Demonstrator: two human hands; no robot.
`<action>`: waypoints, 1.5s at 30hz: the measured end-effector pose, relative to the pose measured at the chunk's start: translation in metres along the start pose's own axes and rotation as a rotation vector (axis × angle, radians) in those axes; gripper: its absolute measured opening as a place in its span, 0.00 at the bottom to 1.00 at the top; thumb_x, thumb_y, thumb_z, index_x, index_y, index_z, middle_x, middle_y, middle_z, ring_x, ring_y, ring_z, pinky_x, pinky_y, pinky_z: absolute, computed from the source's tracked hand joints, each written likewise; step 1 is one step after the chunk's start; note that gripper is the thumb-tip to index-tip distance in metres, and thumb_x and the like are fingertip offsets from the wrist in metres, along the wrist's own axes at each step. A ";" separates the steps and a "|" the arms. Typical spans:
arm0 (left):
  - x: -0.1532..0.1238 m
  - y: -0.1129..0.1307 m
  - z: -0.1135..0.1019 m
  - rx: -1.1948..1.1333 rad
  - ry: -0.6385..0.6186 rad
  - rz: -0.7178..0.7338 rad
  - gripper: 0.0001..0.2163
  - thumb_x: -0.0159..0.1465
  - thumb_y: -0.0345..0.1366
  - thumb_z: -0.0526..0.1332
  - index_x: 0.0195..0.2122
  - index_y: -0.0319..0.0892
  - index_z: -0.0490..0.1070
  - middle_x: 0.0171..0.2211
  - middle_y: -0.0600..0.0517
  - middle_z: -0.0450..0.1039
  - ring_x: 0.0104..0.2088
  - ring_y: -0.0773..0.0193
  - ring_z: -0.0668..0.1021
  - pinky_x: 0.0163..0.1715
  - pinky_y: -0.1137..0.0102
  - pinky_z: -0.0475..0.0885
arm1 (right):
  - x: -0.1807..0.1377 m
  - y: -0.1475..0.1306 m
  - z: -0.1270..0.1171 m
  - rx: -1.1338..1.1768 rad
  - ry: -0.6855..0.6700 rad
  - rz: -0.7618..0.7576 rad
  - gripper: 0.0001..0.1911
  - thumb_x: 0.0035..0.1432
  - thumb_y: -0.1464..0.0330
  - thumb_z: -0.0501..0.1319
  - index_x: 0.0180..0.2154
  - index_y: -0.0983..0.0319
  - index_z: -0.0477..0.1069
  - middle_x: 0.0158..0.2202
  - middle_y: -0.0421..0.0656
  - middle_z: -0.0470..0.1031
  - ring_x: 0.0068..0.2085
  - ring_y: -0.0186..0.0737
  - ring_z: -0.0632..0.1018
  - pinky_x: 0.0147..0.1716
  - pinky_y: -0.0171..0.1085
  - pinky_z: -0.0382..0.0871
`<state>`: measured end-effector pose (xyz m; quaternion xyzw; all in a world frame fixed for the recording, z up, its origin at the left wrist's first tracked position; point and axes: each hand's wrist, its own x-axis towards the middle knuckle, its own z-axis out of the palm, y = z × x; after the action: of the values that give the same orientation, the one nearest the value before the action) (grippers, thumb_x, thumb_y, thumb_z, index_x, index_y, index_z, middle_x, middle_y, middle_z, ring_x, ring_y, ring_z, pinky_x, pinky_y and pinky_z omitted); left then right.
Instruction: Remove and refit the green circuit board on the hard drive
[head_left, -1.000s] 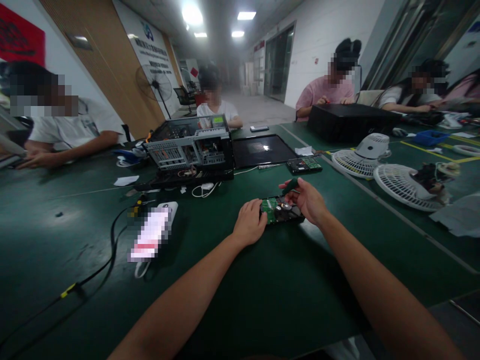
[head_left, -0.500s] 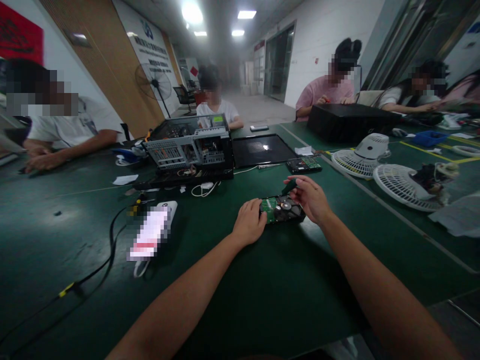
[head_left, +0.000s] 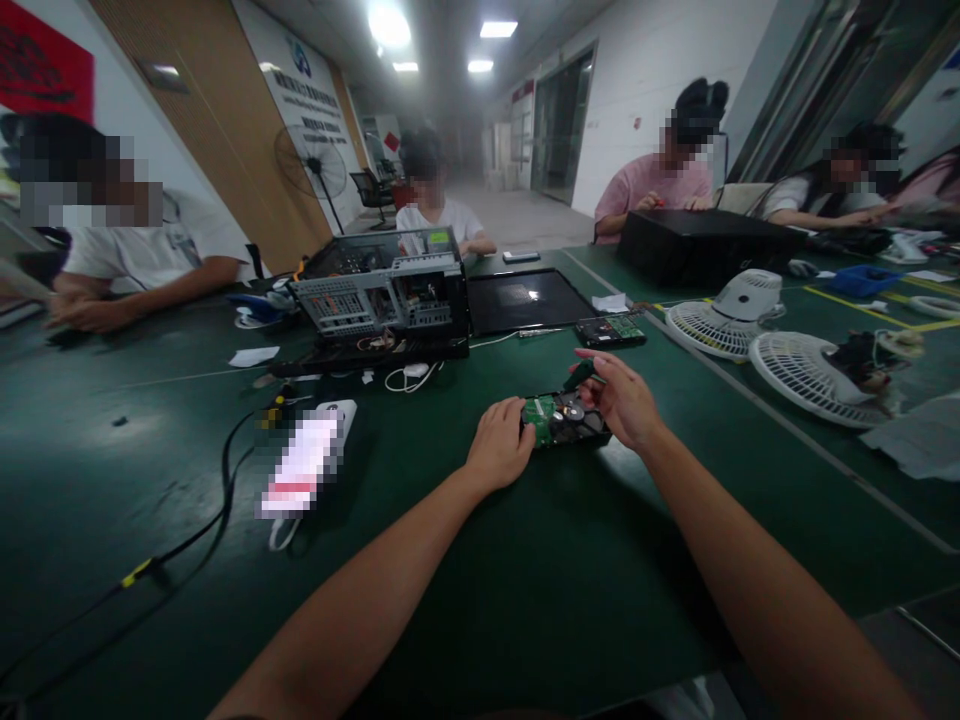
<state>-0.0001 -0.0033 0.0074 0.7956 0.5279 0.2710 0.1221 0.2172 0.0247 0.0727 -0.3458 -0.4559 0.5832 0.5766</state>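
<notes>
- The hard drive (head_left: 564, 420) lies circuit board up on the green table mat (head_left: 525, 560), between our hands. It has not shifted over the last second.
- Our left hand (head_left: 501, 443) curls its fingers over the drive's near-left edge, just as before.
- Our right hand (head_left: 621, 400) pinches a green-handled screwdriver (head_left: 579, 376) and has rolled slightly, so we judge a screw is being turned.
- The tip and the screw are too small to make out, and the left fingertips are hidden.
- Beyond lie a second drive (head_left: 609, 329) and an open computer case (head_left: 382, 290).
</notes>
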 end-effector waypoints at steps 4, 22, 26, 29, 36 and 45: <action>0.000 0.000 -0.001 -0.002 0.001 -0.005 0.22 0.71 0.41 0.52 0.64 0.39 0.62 0.62 0.41 0.67 0.63 0.51 0.68 0.66 0.55 0.61 | -0.002 -0.002 0.001 -0.027 -0.019 0.016 0.15 0.59 0.58 0.68 0.45 0.57 0.79 0.35 0.42 0.77 0.27 0.32 0.72 0.22 0.33 0.63; 0.001 0.000 0.000 -0.007 0.000 -0.008 0.22 0.71 0.41 0.53 0.64 0.39 0.62 0.63 0.41 0.66 0.64 0.51 0.68 0.66 0.55 0.61 | 0.000 0.002 0.004 0.002 -0.018 0.040 0.18 0.61 0.54 0.64 0.48 0.57 0.77 0.43 0.43 0.79 0.28 0.34 0.75 0.26 0.36 0.69; 0.001 0.002 -0.003 -0.013 -0.008 -0.018 0.22 0.71 0.41 0.52 0.64 0.39 0.62 0.62 0.41 0.67 0.64 0.51 0.68 0.66 0.55 0.61 | -0.001 0.002 0.004 -0.021 -0.004 0.049 0.18 0.60 0.53 0.65 0.45 0.57 0.78 0.43 0.44 0.79 0.27 0.33 0.74 0.24 0.35 0.66; 0.001 0.003 -0.003 -0.012 -0.006 -0.016 0.22 0.71 0.41 0.52 0.64 0.38 0.62 0.62 0.41 0.67 0.63 0.51 0.68 0.66 0.55 0.61 | 0.000 0.003 0.003 -0.033 -0.020 0.039 0.16 0.59 0.54 0.67 0.42 0.58 0.77 0.43 0.44 0.79 0.28 0.34 0.75 0.23 0.35 0.66; 0.001 0.002 -0.002 -0.016 -0.008 -0.016 0.22 0.71 0.42 0.52 0.64 0.39 0.62 0.63 0.41 0.67 0.64 0.51 0.68 0.66 0.54 0.61 | 0.001 0.004 0.002 0.009 0.003 0.054 0.17 0.59 0.50 0.65 0.37 0.58 0.72 0.44 0.45 0.81 0.31 0.38 0.79 0.31 0.39 0.74; 0.001 0.000 0.001 -0.006 0.005 -0.008 0.22 0.71 0.41 0.52 0.64 0.38 0.63 0.62 0.41 0.67 0.64 0.51 0.68 0.66 0.55 0.61 | 0.003 0.005 0.000 0.038 -0.005 0.091 0.19 0.61 0.49 0.62 0.40 0.58 0.74 0.42 0.46 0.81 0.33 0.41 0.80 0.34 0.41 0.75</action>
<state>0.0008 -0.0017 0.0065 0.7924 0.5305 0.2743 0.1240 0.2149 0.0276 0.0686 -0.3536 -0.4300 0.6182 0.5549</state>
